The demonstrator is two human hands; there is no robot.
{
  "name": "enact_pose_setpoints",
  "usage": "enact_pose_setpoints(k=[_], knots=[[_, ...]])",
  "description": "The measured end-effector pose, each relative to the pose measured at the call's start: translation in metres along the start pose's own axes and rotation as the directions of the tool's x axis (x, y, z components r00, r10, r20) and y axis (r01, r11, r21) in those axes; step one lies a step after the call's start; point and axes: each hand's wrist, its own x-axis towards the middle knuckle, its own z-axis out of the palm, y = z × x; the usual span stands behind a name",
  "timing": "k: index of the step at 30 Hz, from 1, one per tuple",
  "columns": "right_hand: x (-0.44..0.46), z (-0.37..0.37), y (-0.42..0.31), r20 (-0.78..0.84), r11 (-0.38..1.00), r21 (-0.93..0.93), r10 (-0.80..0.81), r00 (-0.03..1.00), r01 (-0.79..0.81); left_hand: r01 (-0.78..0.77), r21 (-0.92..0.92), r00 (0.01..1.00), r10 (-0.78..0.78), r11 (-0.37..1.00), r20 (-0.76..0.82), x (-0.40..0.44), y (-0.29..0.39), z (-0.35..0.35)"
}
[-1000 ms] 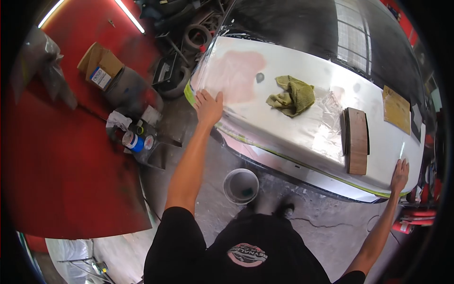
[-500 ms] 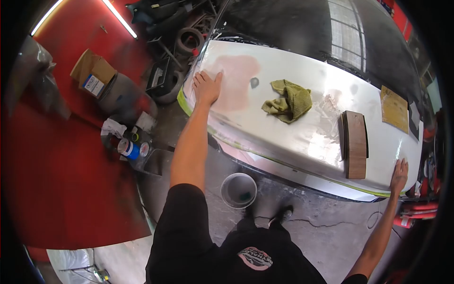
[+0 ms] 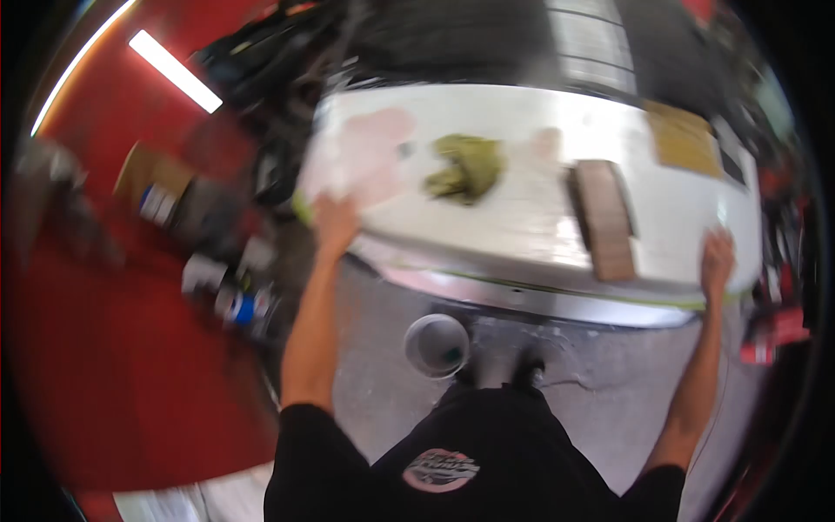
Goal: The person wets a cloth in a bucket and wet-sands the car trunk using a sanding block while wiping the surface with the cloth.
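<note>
A white car panel [image 3: 513,222] with a pink filler patch [image 3: 372,148] at its left end lies in front of me. My left hand [image 3: 335,224] rests open on its near left edge, just below the patch, blurred by motion. At the right end my right hand [image 3: 718,257] lies on the panel near the edge, also blurred, with nothing visible in it. Between my hands are a crumpled olive-green cloth [image 3: 470,170] and a long brown sanding block [image 3: 603,222]. A tan sheet [image 3: 683,139], like sandpaper, lies farther back on the right.
A white bucket [image 3: 437,348] stands on the concrete floor by my feet. On the left are a large red panel [image 3: 130,374], a cardboard box [image 3: 152,178] and a blue-and-white container [image 3: 239,306]. Dark glass [image 3: 452,43] rises behind the white panel.
The view has shifted, so the panel and its items sit farther left and mostly higher. My left hand has slid toward me, off the pink patch to the near edge. My right hand stays near the right end.
</note>
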Motion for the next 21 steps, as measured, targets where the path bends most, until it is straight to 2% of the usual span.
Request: enact_pose_setpoints(k=[1,2,3,4,5,6,7,8,9,10,11,12,16,21], knots=[[0.001,-0.011,-0.021,0.044,0.993,0.011,0.116,0.992,-0.117,-0.217,-0.047,0.976,0.216,0.975,-0.015,-0.004,-0.010,-0.002],[-0.002,-0.027,-0.040,0.180,0.966,0.134,0.195,0.964,-0.221,-0.289,-0.047,0.953,0.283,0.956,-0.104,0.017,-0.031,0.050],[0.006,-0.043,-0.069,0.161,0.937,0.012,0.342,0.926,-0.348,-0.483,0.021,0.706,0.404,0.875,-0.581,0.047,-0.058,0.134],[0.051,-0.101,-0.091,0.424,0.825,0.022,0.504,0.752,-0.565,-0.352,-0.199,0.903,0.276,0.915,-0.330,0.055,-0.055,0.125],[0.053,-0.095,-0.092,0.353,0.781,0.049,0.569,0.742,-0.622,-0.346,0.152,0.665,0.356,0.926,-0.656,0.089,-0.074,0.177],[0.064,-0.114,-0.089,0.363,0.716,0.099,0.621,0.695,-0.691,-0.164,0.068,0.959,0.175,0.984,-0.225,0.074,-0.052,0.117],[0.068,-0.098,-0.074,0.334,0.680,0.116,0.660,0.673,-0.724,-0.081,-0.018,0.995,0.080,0.997,-0.057,0.065,-0.026,0.058],[0.077,-0.095,-0.058,0.329,0.654,0.118,0.684,0.651,-0.747,0.045,-0.051,0.998,-0.048,0.998,-0.050,0.077,-0.027,0.057],[0.082,-0.089,-0.043,0.325,0.640,0.143,0.690,0.647,-0.755,0.051,0.053,0.998,-0.052,0.997,0.020,0.056,-0.011,0.023],[0.087,-0.082,-0.026,0.330,0.617,0.135,0.710,0.622,-0.775,0.060,0.052,0.998,-0.060,0.997,-0.004,0.064,-0.024,0.042],[0.091,-0.074,-0.009,0.339,0.598,0.129,0.723,0.602,-0.791,0.092,-0.059,0.996,-0.092,0.994,0.006,0.056,-0.025,0.037],[0.091,-0.064,0.009,0.349,0.578,0.123,0.736,0.580,-0.807,0.079,-0.023,0.995,-0.078,0.997,0.055,0.050,-0.020,0.020],[0.087,-0.033,0.076,0.372,0.524,0.105,0.768,0.522,-0.845,0.063,-0.002,0.995,-0.063,0.998,0.081,0.060,-0.020,0.009],[0.075,-0.047,0.080,0.424,0.465,0.105,0.779,0.462,-0.879,0.049,0.004,0.991,-0.049,0.999,0.121,0.062,-0.021,0.004]])
